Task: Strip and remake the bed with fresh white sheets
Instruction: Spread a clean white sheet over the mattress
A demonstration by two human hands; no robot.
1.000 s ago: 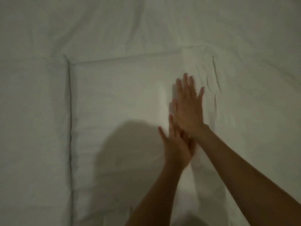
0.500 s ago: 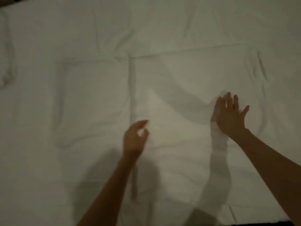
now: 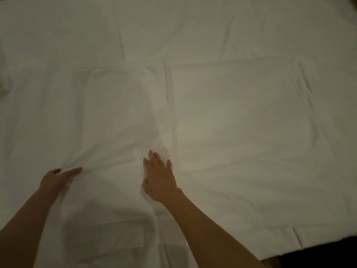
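Two hands on a white sheet

Two bare hands lie on a white sheet (image 3: 241,122) covering the bed. Right hand (image 3: 160,176) presses flat, fingers straight and slightly spread. Left hand (image 3: 58,179) rests at a wrinkle, forefinger extended; its grip cannot be told.

This is a bedroom, seen in dim, warm light. A bed (image 3: 338,234) fills nearly the whole head view, covered edge to edge by a white sheet (image 3: 241,132) creased with fold lines and wrinkles. Rectangular outlines under the cloth suggest layers of bedding beneath. At the lower right the bed's edge gives way to a strip of dark floor (image 3: 318,256).
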